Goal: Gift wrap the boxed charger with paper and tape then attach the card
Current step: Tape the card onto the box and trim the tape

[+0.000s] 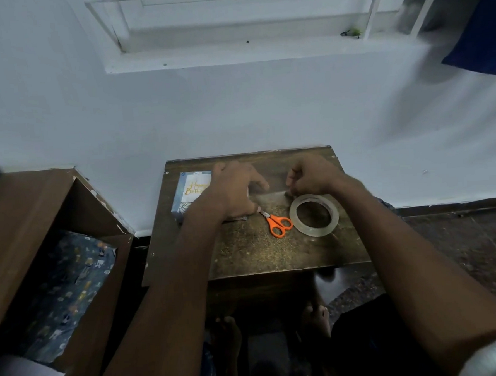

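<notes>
A small dark wooden table (245, 252) stands against your pale wall.
Left of the orange scissors (278, 223), the wrapped box (189, 191) with its "Happy Birthday" card is half hidden under your left hand (232, 191), which presses it. Your right hand (313, 178) pinches a barely visible clear strip above the tape roll (313, 215).

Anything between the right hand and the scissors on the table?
Nothing visible. The scissors lie in the open on the table, nearer the person than the right hand. The tape roll sits beside them on their right, not across the path.
</notes>
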Demonstrator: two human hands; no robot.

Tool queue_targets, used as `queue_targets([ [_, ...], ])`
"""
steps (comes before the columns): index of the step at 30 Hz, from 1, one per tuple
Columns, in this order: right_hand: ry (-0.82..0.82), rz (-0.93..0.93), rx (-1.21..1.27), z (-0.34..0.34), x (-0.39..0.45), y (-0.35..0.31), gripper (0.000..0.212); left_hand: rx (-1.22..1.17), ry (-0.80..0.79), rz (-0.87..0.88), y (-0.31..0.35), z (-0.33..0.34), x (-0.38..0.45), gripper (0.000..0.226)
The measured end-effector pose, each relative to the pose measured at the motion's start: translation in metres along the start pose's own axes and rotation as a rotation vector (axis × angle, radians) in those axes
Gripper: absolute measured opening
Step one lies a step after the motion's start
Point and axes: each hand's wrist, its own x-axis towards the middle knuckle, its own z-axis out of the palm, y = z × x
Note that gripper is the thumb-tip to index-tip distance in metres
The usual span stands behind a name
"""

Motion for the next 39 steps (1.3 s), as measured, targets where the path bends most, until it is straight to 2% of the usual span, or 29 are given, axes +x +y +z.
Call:
queue_targets([
  [2,-0.123,0.007,-0.037,-0.006,-0.008,0.006,0.018,0.024,-0.101,0.003,0.009,0.011,0.001,0.045],
  [4,-0.176,0.025,-0.076,-0.007,-0.016,0.010,0.029,0.055,-0.146,0.017,0.019,0.018,-0.002,0.044],
  [6,-0.134,0.039,-0.117,-0.003,-0.023,0.014,0.031,0.157,-0.136,0.038,0.032,0.019,-0.006,0.037],
  [8,-0.083,0.064,-0.133,0.001,-0.031,0.017,0.020,0.232,-0.136,0.030,0.043,0.020,-0.012,0.027],
  [10,-0.054,0.103,-0.157,0.003,-0.037,0.019,0.011,0.259,-0.150,0.015,0.048,0.025,-0.017,0.023],
  [12,-0.024,0.147,-0.147,0.001,-0.048,0.019,0.011,0.264,-0.150,0.001,0.053,0.030,-0.026,0.023],
  [15,0.027,0.266,0.031,-0.004,-0.067,0.020,0.024,0.223,-0.086,-0.014,0.064,0.035,-0.043,0.020],
  [18,0.106,0.368,0.297,-0.003,-0.077,0.027,0.022,0.161,-0.035,-0.043,0.069,0.036,-0.060,0.017],
  [21,0.135,0.432,0.469,0.005,-0.076,0.048,0.037,0.193,0.040,-0.050,0.074,0.029,-0.070,0.010],
  [25,0.227,0.521,0.640,0.018,-0.079,0.053,0.032,0.139,0.162,-0.064,0.069,0.019,-0.067,0.019],
  [27,0.204,0.529,0.751,0.025,-0.087,0.044,0.036,0.003,0.230,-0.063,0.066,0.021,-0.063,0.021],
  [30,0.183,0.532,0.943,0.026,-0.098,0.021,0.013,-0.147,0.273,-0.035,0.076,0.031,-0.058,0.022],
  [33,0.122,0.522,1.038,0.027,-0.098,0.015,0.004,-0.285,0.250,-0.090,0.086,0.043,-0.048,0.022],
  [37,0.027,0.542,1.178,0.030,-0.103,0.023,0.032,-0.374,0.315,-0.158,0.086,0.054,-0.036,0.023],
  [39,0.008,0.515,1.264,0.029,-0.111,0.023,0.030,-0.402,0.321,-0.153,0.087,0.052,-0.034,0.022],
])
